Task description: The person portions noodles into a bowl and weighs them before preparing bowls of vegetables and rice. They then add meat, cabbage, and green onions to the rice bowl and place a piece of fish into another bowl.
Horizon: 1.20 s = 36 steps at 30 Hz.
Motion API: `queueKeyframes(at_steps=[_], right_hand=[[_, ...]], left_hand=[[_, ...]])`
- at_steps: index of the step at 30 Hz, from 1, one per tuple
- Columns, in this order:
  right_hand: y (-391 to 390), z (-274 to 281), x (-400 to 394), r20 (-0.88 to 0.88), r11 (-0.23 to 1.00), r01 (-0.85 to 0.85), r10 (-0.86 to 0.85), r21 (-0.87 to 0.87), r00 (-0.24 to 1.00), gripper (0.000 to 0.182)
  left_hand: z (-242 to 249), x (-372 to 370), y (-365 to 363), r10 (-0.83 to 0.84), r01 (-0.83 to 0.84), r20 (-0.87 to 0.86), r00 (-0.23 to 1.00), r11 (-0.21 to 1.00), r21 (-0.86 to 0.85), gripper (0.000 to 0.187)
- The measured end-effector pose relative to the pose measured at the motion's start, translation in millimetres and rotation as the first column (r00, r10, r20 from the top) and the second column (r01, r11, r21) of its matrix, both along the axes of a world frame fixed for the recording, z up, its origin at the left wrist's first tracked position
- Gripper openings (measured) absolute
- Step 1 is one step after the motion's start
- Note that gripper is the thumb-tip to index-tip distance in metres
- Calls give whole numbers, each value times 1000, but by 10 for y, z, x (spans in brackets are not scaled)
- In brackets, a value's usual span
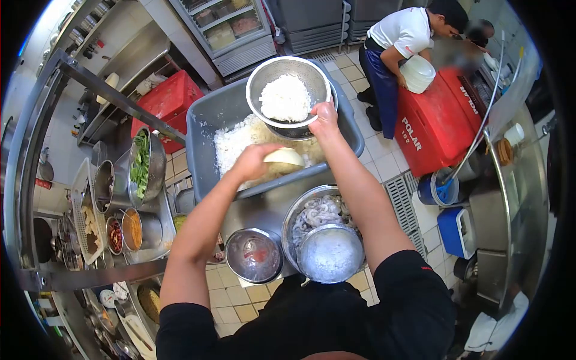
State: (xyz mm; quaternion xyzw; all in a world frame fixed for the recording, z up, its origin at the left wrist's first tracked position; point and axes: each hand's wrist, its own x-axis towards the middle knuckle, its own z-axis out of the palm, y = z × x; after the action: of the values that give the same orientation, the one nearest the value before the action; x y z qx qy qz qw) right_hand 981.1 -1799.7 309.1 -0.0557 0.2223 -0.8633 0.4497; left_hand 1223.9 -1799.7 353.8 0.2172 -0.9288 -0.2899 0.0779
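My right hand grips the rim of a metal strainer. A mound of white rice lies inside it. My left hand, slightly blurred, is closed on a pale cream bowl, tilted low over the rice in the tub. Both hands are above a large grey tub. Loose rice covers part of its bottom, whiter at the left and yellowish towards the middle. Beneath the strainer a darker perforated surface shows, partly hidden.
Close to my body stand a basin of squid-like pieces, a frosted metal bowl and a covered bowl. Leafy greens fill a colander at left, beside a metal frame. Another person holds white containers by a red cooler.
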Motion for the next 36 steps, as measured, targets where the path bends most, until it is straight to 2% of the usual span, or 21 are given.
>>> queueKeyframes(at_steps=[3, 5, 7, 10, 11, 12, 13, 14, 15, 16, 17, 18, 19, 22, 23, 27, 30, 32, 34, 36], right_hand=[[40, 69, 26, 13, 999, 15, -16, 40, 1000, 82], [51, 87, 34, 15, 998, 26, -26, 48, 1000, 83], [56, 115, 32, 26, 998, 12, -14, 64, 1000, 83], [17, 82, 29, 51, 998, -19, 16, 54, 999, 82], [6, 65, 3, 53, 996, -87, 85, 37, 995, 83], [33, 16, 9, 56, 987, -158, 156, 30, 986, 84], [0, -47, 10, 21, 980, -194, 193, 37, 981, 83], [-44, -146, 34, -14, 972, -230, 231, 45, 973, 82], [-64, -196, 82, -50, 962, -266, 269, 57, 962, 82], [-52, -151, 135, -50, 946, -315, 319, 76, 946, 81], [16, -51, 222, -52, 927, -363, 369, 96, 928, 80], [86, 49, 311, -54, 905, -409, 417, 116, 907, 80], [214, 262, 449, -35, 913, -359, 372, 192, 927, 78], [256, 250, 757, -123, 912, -335, 370, 238, 921, 72], [281, 264, 831, -140, 913, -289, 339, 288, 930, 71], [458, 553, 873, -12, 894, -302, 324, 331, 946, 77], [505, 605, 772, 19, 873, -324, 341, 364, 940, 78], [443, 520, 715, -45, 881, -357, 389, 309, 920, 79], [298, 355, 742, -111, 874, -301, 367, 381, 924, 75], [136, 18, 787, -186, 869, -244, 350, 430, 918, 67]], left_hand=[[-124, 376, -224, 187, -180, 10, 982, 931, 318, 52], [-328, 652, -340, 372, -330, 17, 928, 800, 502, 49], [-521, 943, -394, 587, -473, 63, 807, 579, 664, 47], [-321, 1186, -404, 804, -548, 15, 595, 392, 739, 44], [-102, 1133, -363, 876, -575, 15, 483, 304, 759, 42], [0, 1173, -466, 851, -503, -83, 519, 383, 774, 43], [225, 1078, -485, 863, -478, -192, 468, 430, 766, 41], [467, 999, -515, 874, -528, -225, 430, 445, 723, 39], [561, 969, -649, 844, -577, -336, 418, 533, 619, 42], [834, 842, -612, 818, -635, -372, 439, 575, 515, 50], [905, 783, -721, 744, -665, -475, 469, 652, 365, 52], [910, 724, -731, 714, -709, -503, 487, 659, 250, 52], [981, 545, -638, 685, -745, -522, 508, 654, 133, 53], [824, 324, -561, 586, -771, -539, 605, 602, -211, 52], [786, 315, -575, 597, -806, -575, 559, 554, -208, 48], [661, 458, -668, 640, -859, -641, 423, 509, -59, 45], [705, 532, -583, 639, -826, -664, 387, 560, 58, 46], [652, 482, -518, 613, -791, -640, 463, 612, 15, 48], [442, 380, -521, 561, -731, -644, 519, 683, 6, 51], [501, 301, -418, 585, -694, -576, 571, 719, 41, 48]])
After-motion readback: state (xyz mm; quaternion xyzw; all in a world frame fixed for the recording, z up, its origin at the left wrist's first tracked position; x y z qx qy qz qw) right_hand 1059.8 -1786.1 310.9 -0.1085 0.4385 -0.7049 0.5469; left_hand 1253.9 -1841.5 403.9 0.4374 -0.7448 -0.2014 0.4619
